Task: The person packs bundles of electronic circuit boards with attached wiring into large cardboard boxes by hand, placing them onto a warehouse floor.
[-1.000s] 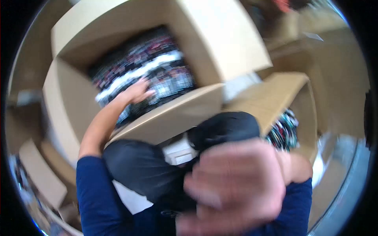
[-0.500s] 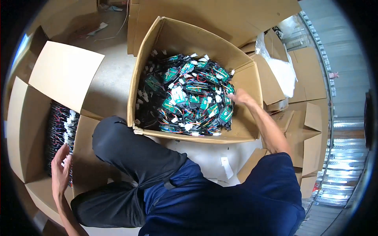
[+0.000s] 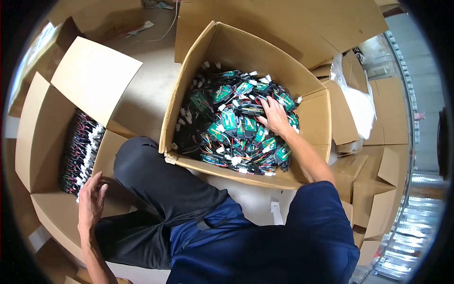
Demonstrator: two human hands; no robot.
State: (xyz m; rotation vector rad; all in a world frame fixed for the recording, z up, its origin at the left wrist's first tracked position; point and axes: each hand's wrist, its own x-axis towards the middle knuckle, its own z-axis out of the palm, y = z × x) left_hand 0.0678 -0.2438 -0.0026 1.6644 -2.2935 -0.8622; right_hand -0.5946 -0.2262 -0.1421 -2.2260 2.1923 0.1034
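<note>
A large cardboard box (image 3: 247, 176) in front of me holds a heap of green circuit boards (image 3: 229, 119) in black housings, with coloured wires and white plugs. My right hand (image 3: 275, 116) reaches into this box from the right. Its thumb and fingers are spread at the right end of a black wired module (image 3: 250, 110) on top of the heap. At the left, a second carton (image 3: 32, 137) contains tightly packed rows of black wired pieces with white connectors (image 3: 87, 156). My left hand (image 3: 92, 199) hovers by that carton's near edge, loosely bent, fingers apart, holding nothing visible.
Folded cardboard (image 3: 283, 23) stands behind the big box. More open cartons (image 3: 373, 189) and white wrapping (image 3: 358, 111) are on the right. A white paper strip (image 3: 276, 213) lies on the floor near my legs (image 3: 165, 173).
My right hand has moved from the heap's right side onto its upper middle, fingers spreading. My left hand has come away from the packed rows toward me. The view has shifted slightly.
</note>
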